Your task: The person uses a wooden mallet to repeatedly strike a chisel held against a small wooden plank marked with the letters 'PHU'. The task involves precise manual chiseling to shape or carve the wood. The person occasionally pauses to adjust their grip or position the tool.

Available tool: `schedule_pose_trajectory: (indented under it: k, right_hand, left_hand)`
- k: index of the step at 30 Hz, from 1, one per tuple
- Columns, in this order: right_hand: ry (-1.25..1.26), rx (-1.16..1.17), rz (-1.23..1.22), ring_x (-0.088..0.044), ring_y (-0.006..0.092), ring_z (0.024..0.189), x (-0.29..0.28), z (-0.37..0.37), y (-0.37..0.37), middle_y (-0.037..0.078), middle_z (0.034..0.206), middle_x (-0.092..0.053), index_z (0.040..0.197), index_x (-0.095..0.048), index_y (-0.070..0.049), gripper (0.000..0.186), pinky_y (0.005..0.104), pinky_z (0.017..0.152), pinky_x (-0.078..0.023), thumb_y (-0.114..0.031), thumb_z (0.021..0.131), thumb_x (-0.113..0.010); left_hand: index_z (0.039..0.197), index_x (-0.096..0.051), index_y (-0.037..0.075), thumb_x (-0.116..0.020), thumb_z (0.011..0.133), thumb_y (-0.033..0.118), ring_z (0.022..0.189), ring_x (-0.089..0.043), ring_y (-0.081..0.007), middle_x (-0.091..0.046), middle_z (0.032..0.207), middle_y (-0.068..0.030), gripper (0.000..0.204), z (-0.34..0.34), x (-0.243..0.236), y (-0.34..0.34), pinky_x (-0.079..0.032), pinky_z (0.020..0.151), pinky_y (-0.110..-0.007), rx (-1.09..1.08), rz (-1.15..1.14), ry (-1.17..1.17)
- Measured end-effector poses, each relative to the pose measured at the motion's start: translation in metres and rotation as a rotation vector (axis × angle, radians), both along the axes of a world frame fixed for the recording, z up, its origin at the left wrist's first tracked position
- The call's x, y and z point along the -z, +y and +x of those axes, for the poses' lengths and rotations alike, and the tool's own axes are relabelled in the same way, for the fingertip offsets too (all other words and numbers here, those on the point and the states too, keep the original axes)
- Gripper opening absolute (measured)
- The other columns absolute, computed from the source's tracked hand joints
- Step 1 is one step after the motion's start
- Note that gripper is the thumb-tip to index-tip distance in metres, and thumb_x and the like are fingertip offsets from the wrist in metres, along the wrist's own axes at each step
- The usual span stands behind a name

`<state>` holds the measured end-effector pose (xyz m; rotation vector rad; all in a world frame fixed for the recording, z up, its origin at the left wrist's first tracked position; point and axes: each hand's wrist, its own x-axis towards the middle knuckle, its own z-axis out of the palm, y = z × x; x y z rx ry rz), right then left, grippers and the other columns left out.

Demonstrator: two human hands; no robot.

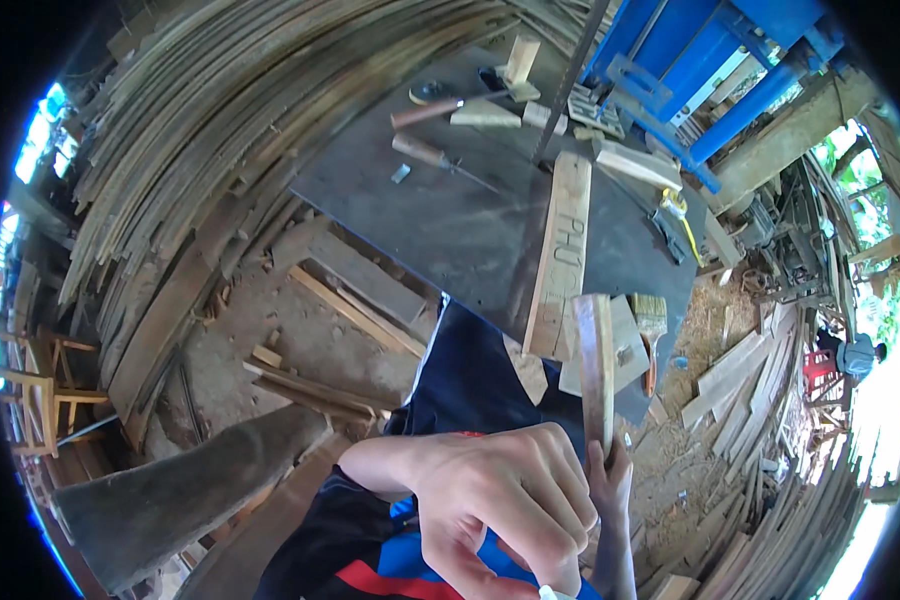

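Note:
My left hand (495, 495) is large at the bottom centre, over my dark clothing, fingers curled; a small white thing (553, 594) shows at the lower edge by its fingertips, too cut off to name. Behind it my right hand (610, 480) grips an upright narrow wooden piece (595, 360). On the dark worktable (400, 230) beyond lie a long marked board (555, 260), a pale square board (627, 355), a brush (649, 320), wooden-handled tools (420, 150), a yellow tape measure (674, 205) and several small wood blocks (485, 113).
A blue machine (730, 120) stands beyond the table at the right. Long planks (160, 140) are stacked at the left, near wooden chairs (65, 395). Wood offcuts (725, 380) lie on the floor at the right, and another person (855, 355) is at the far right.

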<state>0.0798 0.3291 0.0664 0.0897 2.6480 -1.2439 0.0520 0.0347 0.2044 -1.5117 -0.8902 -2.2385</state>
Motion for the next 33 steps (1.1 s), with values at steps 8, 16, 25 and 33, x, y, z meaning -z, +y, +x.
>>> schedule_pose_trajectory:
  k: [8,16,25,33]
  right_hand:
    - [0.013,-0.032,0.16,-0.054,0.0182,0.055,-0.001,-0.002,0.013,0.013,0.064,-0.06,0.107,-0.065,0.003,0.04,0.0404,0.054,-0.045,-0.035,0.102,-0.072]
    - [-0.069,0.138,0.08,-0.068,0.0345,0.065,0.004,-0.007,-0.001,0.021,0.074,-0.066,0.112,-0.065,0.001,0.043,0.0456,0.062,-0.05,-0.041,0.103,-0.069]
    - [0.057,-0.084,0.246,-0.071,0.0454,0.069,-0.008,-0.011,-0.007,0.022,0.075,-0.07,0.114,-0.065,-0.006,0.039,0.0501,0.06,-0.053,-0.041,0.101,-0.073]
    - [0.13,-0.11,0.263,-0.07,0.0468,0.07,-0.008,-0.008,-0.005,0.024,0.075,-0.07,0.116,-0.063,-0.005,0.04,0.0509,0.059,-0.052,-0.04,0.101,-0.073]
  left_hand:
    - [0.091,-0.08,0.0,-0.079,0.095,0.022,0.04,-0.045,-0.0106,-0.063,0.059,0.0011,0.023,-0.025,-0.016,-0.013,-0.026,0.04,-0.028,-0.197,-0.099,-0.054]
    - [0.099,-0.074,0.005,-0.082,0.09,0.02,0.053,-0.049,-0.005,-0.063,0.069,0.0023,0.02,-0.037,0.067,-0.034,-0.035,0.05,-0.023,-0.972,-0.546,-0.727]
    - [0.138,-0.068,0.01,-0.085,0.083,0.009,0.084,-0.068,-0.0203,-0.065,0.119,-0.0091,0.057,-0.047,0.204,0.009,-0.057,0.078,-0.034,-1.074,-1.014,-0.866]
    - [0.144,-0.068,0.013,-0.089,0.086,0.022,0.069,-0.058,-0.0113,-0.065,0.123,-0.007,0.062,-0.046,0.203,0.013,-0.053,0.067,-0.027,-1.068,-1.005,-0.923]
